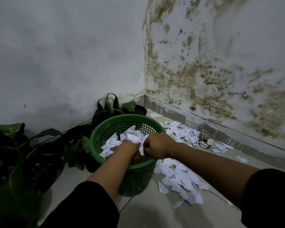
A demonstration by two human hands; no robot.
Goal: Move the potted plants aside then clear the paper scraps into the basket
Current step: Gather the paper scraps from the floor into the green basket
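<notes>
Torn white paper scraps (117, 142) fill your left hand (125, 148) and right hand (156, 145), both curled shut; release low inside the green mesh plastic basket (136, 176).

One head-worn wide-angle camera looked forward and down into a room corner (144, 94), close above the green basket (135, 176) on the tiled floor (155, 211); both forearms reached in from the lower edge toward that basket.
</notes>
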